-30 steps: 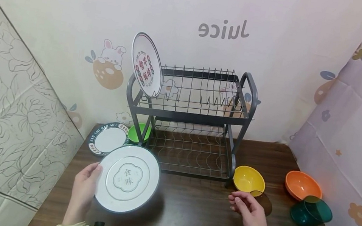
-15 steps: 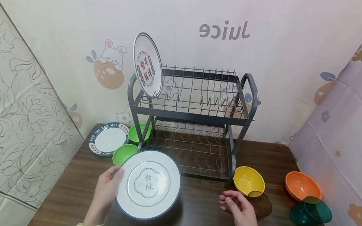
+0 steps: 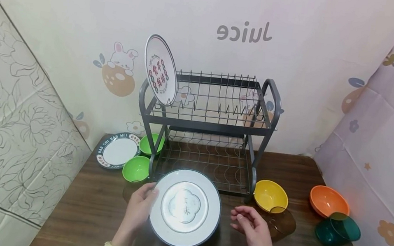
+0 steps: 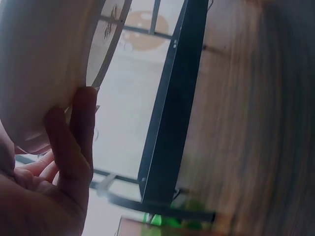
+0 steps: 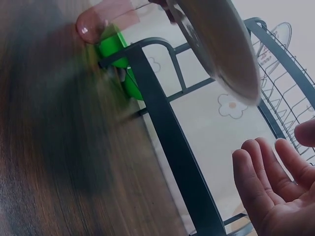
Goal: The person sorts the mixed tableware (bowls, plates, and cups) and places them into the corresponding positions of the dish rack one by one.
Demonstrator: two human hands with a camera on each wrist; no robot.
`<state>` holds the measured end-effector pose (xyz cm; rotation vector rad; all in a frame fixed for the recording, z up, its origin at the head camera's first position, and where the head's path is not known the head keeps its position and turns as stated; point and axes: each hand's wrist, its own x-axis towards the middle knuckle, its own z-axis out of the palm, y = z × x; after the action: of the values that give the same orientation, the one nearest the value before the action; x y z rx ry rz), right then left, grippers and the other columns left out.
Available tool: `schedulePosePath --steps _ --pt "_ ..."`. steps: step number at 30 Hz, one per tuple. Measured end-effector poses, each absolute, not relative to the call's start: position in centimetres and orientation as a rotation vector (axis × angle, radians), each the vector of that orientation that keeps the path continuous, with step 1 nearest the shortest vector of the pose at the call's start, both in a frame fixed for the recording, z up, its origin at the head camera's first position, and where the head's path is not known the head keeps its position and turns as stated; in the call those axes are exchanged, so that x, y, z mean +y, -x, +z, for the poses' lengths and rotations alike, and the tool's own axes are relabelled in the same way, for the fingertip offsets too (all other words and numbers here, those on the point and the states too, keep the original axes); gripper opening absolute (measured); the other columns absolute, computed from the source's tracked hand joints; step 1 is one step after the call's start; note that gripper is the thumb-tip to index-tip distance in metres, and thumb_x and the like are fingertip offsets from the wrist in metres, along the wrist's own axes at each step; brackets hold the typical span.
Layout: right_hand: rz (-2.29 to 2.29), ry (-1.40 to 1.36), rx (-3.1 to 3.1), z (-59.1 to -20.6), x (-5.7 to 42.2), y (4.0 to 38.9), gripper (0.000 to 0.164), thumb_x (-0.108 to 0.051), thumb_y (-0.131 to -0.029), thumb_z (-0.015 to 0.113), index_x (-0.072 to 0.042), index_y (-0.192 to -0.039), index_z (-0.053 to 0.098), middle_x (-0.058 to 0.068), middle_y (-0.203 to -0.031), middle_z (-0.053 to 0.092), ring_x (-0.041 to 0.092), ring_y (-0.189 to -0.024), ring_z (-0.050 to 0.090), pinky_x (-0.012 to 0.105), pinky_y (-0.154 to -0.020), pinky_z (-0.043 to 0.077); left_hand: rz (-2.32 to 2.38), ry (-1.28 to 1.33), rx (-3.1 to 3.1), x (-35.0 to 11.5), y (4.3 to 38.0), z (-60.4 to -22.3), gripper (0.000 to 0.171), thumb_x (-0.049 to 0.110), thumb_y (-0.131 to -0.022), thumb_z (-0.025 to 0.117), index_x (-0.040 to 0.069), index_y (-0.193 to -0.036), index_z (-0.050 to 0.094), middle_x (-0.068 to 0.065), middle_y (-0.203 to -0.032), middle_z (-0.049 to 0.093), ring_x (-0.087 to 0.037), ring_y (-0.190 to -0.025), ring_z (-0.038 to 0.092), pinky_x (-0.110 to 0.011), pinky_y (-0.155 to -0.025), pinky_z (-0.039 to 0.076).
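My left hand (image 3: pixel 138 211) pinches the left edge of a round white plate (image 3: pixel 186 204) with a dark rim. The plate is raised above the table in front of the dish rack (image 3: pixel 207 126), a flower-shaped outline on its visible face. In the left wrist view, the fingers (image 4: pixel 74 142) grip the plate's edge. To the right of the plate is my right hand (image 3: pixel 251 232), fingers loosely bent and holding nothing. A gap separates it from the plate (image 5: pixel 226 54) in the right wrist view. Another white plate (image 3: pixel 161 70) stands tilted at the rack's upper left.
Left of the rack are a dark-rimmed plate (image 3: pixel 118 151), two green bowls (image 3: pixel 136 168) and a partly hidden brown cup (image 3: pixel 130 190). On the right stand a yellow bowl (image 3: pixel 271 196), a brown cup (image 3: pixel 282 225), an orange bowl (image 3: pixel 329 201) and a teal cup (image 3: pixel 337 231).
My left hand has carried the plate rightward to the front of the rack, uncovering a green bowl and a brown cup. My right hand has shifted slightly left, toward the plate.
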<state>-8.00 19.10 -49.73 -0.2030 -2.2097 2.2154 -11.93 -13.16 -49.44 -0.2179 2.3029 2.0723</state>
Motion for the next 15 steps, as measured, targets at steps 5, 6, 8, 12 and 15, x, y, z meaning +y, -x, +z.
schedulePosePath --steps 5,6,8,12,15 --pt "2.215 0.237 -2.232 -49.7 18.7 8.1 0.027 -0.001 -0.099 0.056 0.007 -0.125 0.056 0.024 -0.118 0.064 0.022 -0.099 0.067 0.035 -0.079 0.058 2.078 0.145 2.271 -11.9 12.0 -50.1 0.039 0.024 -0.105 0.052 -0.001 -0.135 0.053 -0.020 -0.109 0.069 -0.026 -0.076 0.071 -0.034 -0.066 0.057" --pt "2.220 0.251 -2.237 -49.7 18.7 8.2 0.028 -0.001 -0.099 0.057 0.005 -0.127 0.056 0.023 -0.120 0.063 0.023 -0.100 0.067 0.035 -0.080 0.058 2.081 0.133 2.269 -11.7 12.0 -50.2 0.039 0.023 -0.105 0.052 -0.001 -0.134 0.054 -0.020 -0.108 0.069 -0.026 -0.076 0.071 -0.033 -0.066 0.057" --pt "2.213 0.268 -2.265 -49.7 18.6 8.2 0.033 -0.005 -0.100 0.059 0.002 -0.132 0.055 0.022 -0.125 0.061 0.023 -0.104 0.066 0.035 -0.081 0.057 2.085 0.112 2.266 -11.2 12.0 -50.4 0.038 0.022 -0.104 0.052 -0.003 -0.133 0.054 -0.022 -0.109 0.068 -0.025 -0.078 0.071 -0.033 -0.066 0.057" --pt "2.161 0.282 -2.349 -49.6 18.5 8.3 0.044 -0.015 -0.099 0.062 -0.005 -0.140 0.052 0.022 -0.134 0.057 0.030 -0.112 0.063 0.037 -0.084 0.056 2.089 0.093 2.256 -10.5 12.0 -50.7 0.038 0.021 -0.104 0.053 -0.004 -0.133 0.054 -0.024 -0.115 0.066 -0.025 -0.084 0.071 -0.033 -0.071 0.057" --pt "2.130 0.294 -2.389 -49.6 18.5 8.3 0.048 -0.017 -0.099 0.062 -0.007 -0.144 0.050 0.023 -0.137 0.055 0.034 -0.116 0.061 0.038 -0.086 0.056 2.071 0.092 2.264 -10.0 12.0 -50.8 0.039 0.021 -0.104 0.054 -0.003 -0.134 0.053 -0.024 -0.118 0.065 -0.024 -0.089 0.071 -0.032 -0.074 0.057"
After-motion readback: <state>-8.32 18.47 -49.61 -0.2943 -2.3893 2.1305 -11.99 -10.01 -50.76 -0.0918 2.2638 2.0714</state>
